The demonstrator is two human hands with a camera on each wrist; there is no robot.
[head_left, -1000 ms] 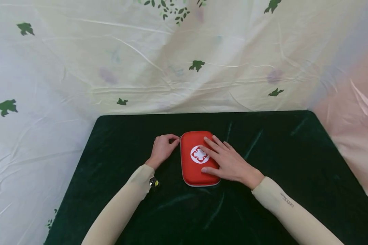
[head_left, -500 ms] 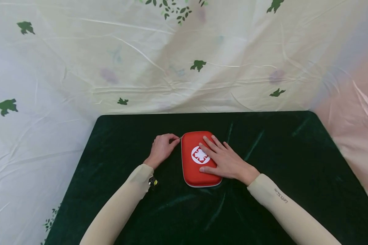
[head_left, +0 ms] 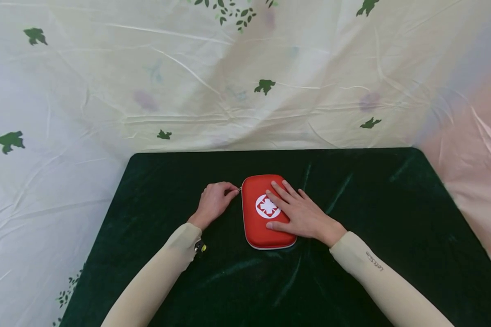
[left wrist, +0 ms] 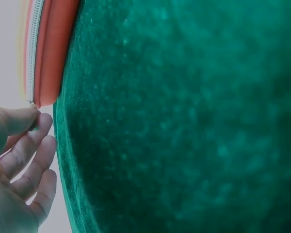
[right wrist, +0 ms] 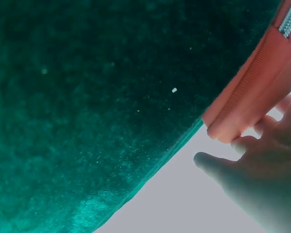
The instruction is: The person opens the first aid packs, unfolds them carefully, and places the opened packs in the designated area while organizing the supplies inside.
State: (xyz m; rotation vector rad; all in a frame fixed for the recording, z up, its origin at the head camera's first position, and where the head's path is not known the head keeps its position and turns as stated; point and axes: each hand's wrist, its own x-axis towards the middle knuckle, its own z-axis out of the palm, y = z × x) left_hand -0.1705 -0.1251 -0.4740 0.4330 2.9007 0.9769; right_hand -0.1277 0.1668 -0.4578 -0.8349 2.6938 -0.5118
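Note:
A red zippered first-aid case [head_left: 255,232] with a white round emblem lies on the dark green cloth. At its upper left edge my left hand [head_left: 213,202] pinches the small zipper pull [head_left: 240,189] between thumb and forefinger. The left wrist view shows the grey zipper [left wrist: 34,53] running along the case's side up to the fingertips, its teeth closed along that stretch. My right hand [head_left: 304,215] rests with spread, straight fingers on the right part of the lid and covers some of the emblem. A fabric strip [right wrist: 242,87] on the case's side shows in the right wrist view.
Dark green velvety cloth covers the table [head_left: 372,195]. Behind it hangs a pale curtain [head_left: 204,59] with green leaf and bird shapes, and pinkish fabric [head_left: 478,150] hangs at the right.
My left hand, with the zipper pull, has come slightly down the case's left edge toward me. The right hand shifted slightly left on the lid earlier, then stayed still.

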